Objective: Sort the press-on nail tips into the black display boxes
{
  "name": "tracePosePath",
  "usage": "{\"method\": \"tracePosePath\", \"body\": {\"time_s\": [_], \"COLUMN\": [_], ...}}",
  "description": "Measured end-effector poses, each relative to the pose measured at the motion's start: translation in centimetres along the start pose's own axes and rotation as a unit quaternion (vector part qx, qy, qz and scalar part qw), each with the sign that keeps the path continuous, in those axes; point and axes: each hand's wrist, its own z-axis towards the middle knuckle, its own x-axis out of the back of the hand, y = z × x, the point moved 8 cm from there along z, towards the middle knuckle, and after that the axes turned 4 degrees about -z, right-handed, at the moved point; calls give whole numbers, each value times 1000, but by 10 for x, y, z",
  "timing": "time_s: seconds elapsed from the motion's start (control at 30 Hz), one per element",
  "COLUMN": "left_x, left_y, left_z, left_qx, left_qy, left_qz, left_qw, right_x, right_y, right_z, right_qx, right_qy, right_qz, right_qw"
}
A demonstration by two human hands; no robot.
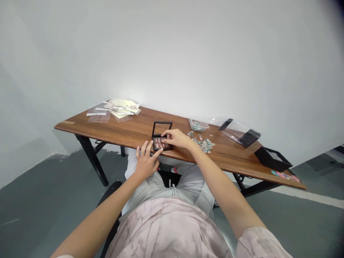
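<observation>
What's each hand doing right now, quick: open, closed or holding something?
Left hand: open, fingers spread at the near-left corner of the black case.
Right hand: fingers bent over the case; whether they pinch anything cannot be told.

Room between paper pile and upright lid, loose pieces rightward

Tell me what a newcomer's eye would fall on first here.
Probably the open black case at the near edge of the table, its lid raised, with the right hand over it and the left hand at its near side. Next, the scatter of small clear and green pieces to the right, and the pale packets heaped toward the left end.
</observation>
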Motion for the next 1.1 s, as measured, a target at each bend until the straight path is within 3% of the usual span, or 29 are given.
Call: {"method": "tracePosePath", "body": {"time_s": [0.63, 1.1], "left_x": [2, 2], "left_y": [1, 1], "left_z": [1, 0], "left_qx": [-4, -2], "left_qy": [11, 10], "left_qz": [11, 13], "left_qw": [1000, 1000], "right_x": [1, 7], "right_y": [3, 26], "right_z": [-4, -12], "right_qx": [-3, -11], "right_qy": [-19, 15], "right_qz": [11, 28], "right_qw": [1000, 999]}}
